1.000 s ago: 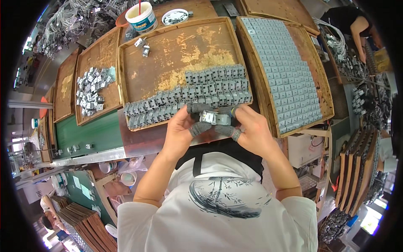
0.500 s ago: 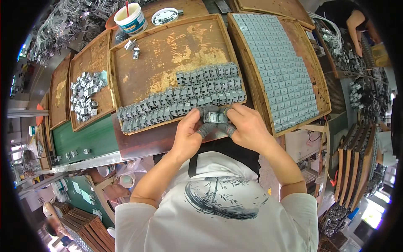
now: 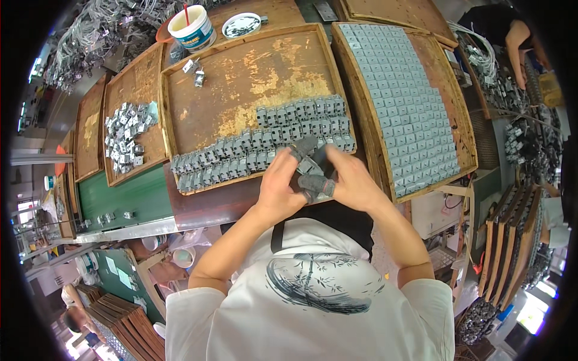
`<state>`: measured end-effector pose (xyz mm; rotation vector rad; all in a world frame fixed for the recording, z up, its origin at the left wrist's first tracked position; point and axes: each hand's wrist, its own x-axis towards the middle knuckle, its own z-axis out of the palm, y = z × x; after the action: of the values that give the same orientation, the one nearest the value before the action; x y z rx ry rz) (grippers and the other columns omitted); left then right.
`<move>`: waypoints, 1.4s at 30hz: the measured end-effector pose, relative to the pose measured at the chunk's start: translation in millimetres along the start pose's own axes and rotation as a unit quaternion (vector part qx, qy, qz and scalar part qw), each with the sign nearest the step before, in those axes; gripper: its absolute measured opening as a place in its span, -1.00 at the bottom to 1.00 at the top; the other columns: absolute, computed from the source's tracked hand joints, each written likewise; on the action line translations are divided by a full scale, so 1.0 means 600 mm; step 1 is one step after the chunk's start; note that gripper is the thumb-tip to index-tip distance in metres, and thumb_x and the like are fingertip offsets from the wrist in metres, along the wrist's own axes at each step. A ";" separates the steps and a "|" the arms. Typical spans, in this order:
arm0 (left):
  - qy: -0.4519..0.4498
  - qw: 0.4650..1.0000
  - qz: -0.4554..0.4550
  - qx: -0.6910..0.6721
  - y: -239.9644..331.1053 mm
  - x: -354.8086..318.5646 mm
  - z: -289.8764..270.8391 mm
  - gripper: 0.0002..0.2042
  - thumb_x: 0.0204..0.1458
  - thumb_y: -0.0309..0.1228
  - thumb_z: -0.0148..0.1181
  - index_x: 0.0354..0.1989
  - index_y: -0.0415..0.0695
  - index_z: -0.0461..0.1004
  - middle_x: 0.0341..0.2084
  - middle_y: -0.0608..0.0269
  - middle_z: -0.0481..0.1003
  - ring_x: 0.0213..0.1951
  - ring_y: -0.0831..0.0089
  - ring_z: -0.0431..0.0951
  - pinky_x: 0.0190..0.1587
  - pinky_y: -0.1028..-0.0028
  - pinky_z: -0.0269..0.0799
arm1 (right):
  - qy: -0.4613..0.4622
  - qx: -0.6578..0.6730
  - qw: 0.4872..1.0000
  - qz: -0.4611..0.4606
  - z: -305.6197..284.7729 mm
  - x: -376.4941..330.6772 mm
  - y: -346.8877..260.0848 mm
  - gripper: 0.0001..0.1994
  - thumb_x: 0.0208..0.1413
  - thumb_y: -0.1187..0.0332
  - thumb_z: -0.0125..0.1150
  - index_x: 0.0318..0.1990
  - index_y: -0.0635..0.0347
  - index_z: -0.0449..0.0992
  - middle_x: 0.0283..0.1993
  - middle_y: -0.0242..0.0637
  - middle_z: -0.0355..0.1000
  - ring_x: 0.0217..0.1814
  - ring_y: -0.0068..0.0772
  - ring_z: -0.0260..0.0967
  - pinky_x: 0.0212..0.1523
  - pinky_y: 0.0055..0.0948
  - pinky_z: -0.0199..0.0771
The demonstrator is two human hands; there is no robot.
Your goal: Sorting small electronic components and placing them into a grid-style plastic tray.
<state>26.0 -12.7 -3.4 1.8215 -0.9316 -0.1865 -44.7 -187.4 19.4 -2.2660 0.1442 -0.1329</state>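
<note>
Between my two hands is a small grey box-shaped part point(image 3: 309, 166), now tilted and partly hidden by my fingers. My left hand point(image 3: 280, 188) is closed on it, with grey finger covers on the thumb and fingertip. My right hand point(image 3: 355, 182) closes round its other side, also with covered fingertips, blurred by motion. Just beyond my hands, rows of similar grey parts point(image 3: 265, 144) stand in the near half of a wooden tray point(image 3: 165, 114). A few loose parts point(image 3: 198, 78) lie in its far left corner.
On the right, another wooden tray point(image 3: 372, 144) holds closely packed grey pieces point(image 3: 409, 102). A left tray point(image 3: 107, 96) has a heap of metal parts point(image 3: 126, 135). A white bucket point(image 3: 191, 30) and a small tub point(image 3: 241, 25) stand behind. A co-worker's arm point(image 3: 515, 51) shows far right.
The grey part has turned from level to tilted between my hands. My left fingers have shifted up and over it, and my right hand has moved slightly. The tray rows look the same.
</note>
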 end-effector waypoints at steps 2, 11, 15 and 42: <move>0.005 1.000 0.022 0.016 0.010 0.009 0.000 -0.31 -0.31 -0.40 0.44 0.12 -0.28 0.39 -0.09 -0.04 0.47 -0.09 -0.04 0.48 -0.03 0.19 0.41 | -0.139 0.180 0.972 0.050 0.000 0.006 0.015 -0.59 -0.11 0.15 0.37 -0.28 0.34 0.45 -0.38 0.01 0.47 -0.31 0.10 0.47 -0.30 -0.12 0.42; -0.059 0.988 0.069 0.122 -0.013 0.051 -0.031 -0.41 -0.22 -0.40 0.43 0.09 -0.19 0.44 0.02 -0.15 0.43 0.07 -0.04 0.43 0.05 0.21 0.41 | -0.087 -0.010 0.996 0.015 -0.053 0.010 0.037 -0.64 -0.03 0.17 0.42 -0.24 0.29 0.54 -0.36 -0.15 0.53 -0.31 -0.30 0.53 -0.31 -0.35 0.47; 0.035 0.967 -0.090 0.236 -0.165 0.091 -0.125 -0.49 -0.33 -0.62 0.18 -0.04 -0.21 0.46 -0.04 -0.18 0.34 0.02 -0.09 0.38 0.09 0.19 0.35 | 0.146 -0.123 0.970 0.149 -0.198 0.027 0.127 -0.82 0.05 0.35 0.29 -0.24 0.26 0.57 -0.42 -0.25 0.54 -0.38 -0.42 0.43 -0.30 -0.44 0.42; 0.263 0.847 -0.316 0.336 -0.370 0.219 -0.250 -0.61 -0.11 -0.39 0.20 -0.04 -0.18 0.45 0.06 -0.09 0.35 0.10 -0.06 0.36 0.14 0.10 0.32 | 0.268 -0.013 0.925 0.269 -0.408 0.105 0.510 -0.65 0.12 0.46 0.02 0.06 0.34 0.46 -0.07 -0.18 0.48 -0.03 -0.29 0.43 -0.12 -0.38 0.40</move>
<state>306.8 44.5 -86.1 2.5990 0.0570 0.2732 -36.0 -577.2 -55.2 -2.0787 1.0487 -0.4541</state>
